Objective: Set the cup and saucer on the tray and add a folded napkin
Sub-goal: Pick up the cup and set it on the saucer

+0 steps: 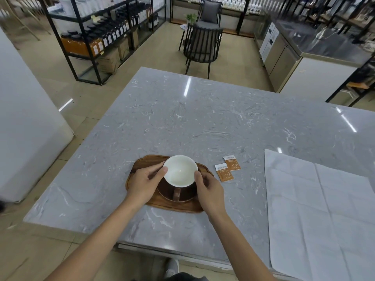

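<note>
Now my left hand (pixel 142 184) and right hand (pixel 210 191) both clasp the white-lined brown ceramic cup (pixel 180 175) over the dark round saucer (pixel 187 196), wooden tray (pixel 140 165) beneath.

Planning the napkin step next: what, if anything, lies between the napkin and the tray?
Two sachets lie on the counter between the unfolded napkin and the tray. Both hands, left and right, hold the cup.

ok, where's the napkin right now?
In the head view the napkin lies unfolded on the right of the marble counter, right of the two sachets and the wooden tray; neither hand touches it.
</note>
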